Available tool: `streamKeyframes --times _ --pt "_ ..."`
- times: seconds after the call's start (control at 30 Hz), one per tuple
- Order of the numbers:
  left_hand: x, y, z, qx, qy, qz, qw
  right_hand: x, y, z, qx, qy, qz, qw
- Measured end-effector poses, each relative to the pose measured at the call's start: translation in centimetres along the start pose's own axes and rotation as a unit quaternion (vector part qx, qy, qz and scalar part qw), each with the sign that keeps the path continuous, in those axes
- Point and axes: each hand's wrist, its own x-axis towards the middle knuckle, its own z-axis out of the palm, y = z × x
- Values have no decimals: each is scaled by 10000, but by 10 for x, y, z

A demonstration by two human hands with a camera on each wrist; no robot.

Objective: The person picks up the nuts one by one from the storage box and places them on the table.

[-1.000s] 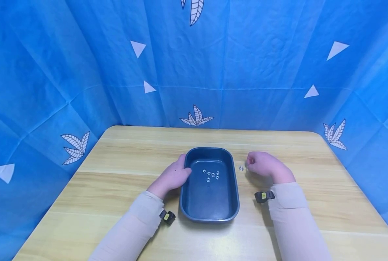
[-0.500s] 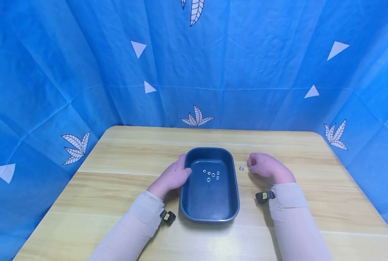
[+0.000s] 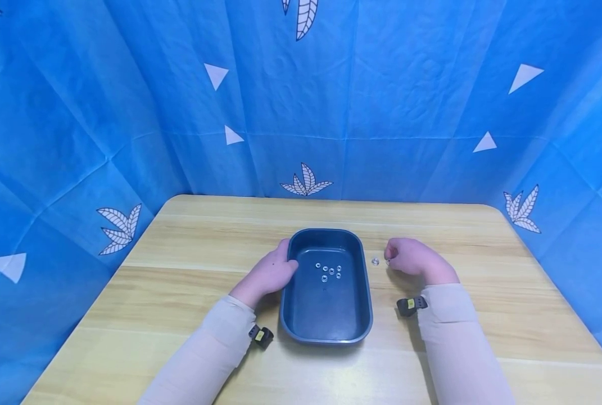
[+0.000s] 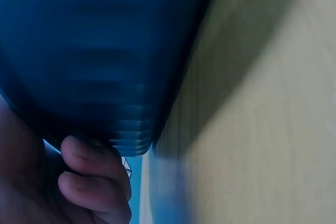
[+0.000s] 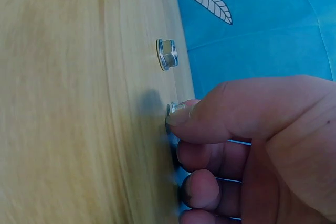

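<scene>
A dark blue rectangular tray (image 3: 326, 315) stands mid-table with several small metal nuts (image 3: 331, 271) lying loose on its floor. My left hand (image 3: 267, 275) grips the tray's left side, thumb over the rim; in the left wrist view, curled fingers (image 4: 94, 192) show against the ribbed outer wall. Right of the tray, my right hand (image 3: 412, 260) pinches a small flange nut (image 5: 173, 109) between thumb and fingertip, low at the tabletop. Another, larger-looking flange nut (image 5: 168, 54) lies on the wood between that hand and the tray.
The pale wooden table (image 3: 204, 242) ends at a blue curtain (image 3: 407, 101) with white leaf and triangle prints, which surrounds it at the back and both sides. Black wrist cameras (image 3: 406, 306) are strapped by both cuffs.
The right hand has shifted very slightly right, and a small nut now shows at its fingertips. The left hand and the tray have stayed in place.
</scene>
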Motion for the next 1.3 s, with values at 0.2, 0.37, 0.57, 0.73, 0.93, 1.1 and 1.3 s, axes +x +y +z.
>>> streamKeyframes --times 0.2,0.37,0.57,0.73,0.93,1.1,1.3 --pt "-1 0 1 -29 1 -8 10000 -1 -1 1 49 -21 16 10000" --pt "-1 1 0 -36 -17 -24 10000 -1 -1 0 108 -65 79 9999" --pt "0 2 -1 -26 -13 -8 10000 -1 0 -1 229 -108 185 9995" --pt "0 3 -1 -33 -10 11 10000 -3 1 -2 265 -138 219 9993" --pt "0 2 0 -8 -14 18 10000 -4 1 -5 219 -57 181 9996" --pt "0 2 0 -16 -15 10 10000 -4 1 -6 126 19 56 9999" --pt "-1 1 0 -12 -15 -10 10000 -6 -2 -10 98 21 21 9999"
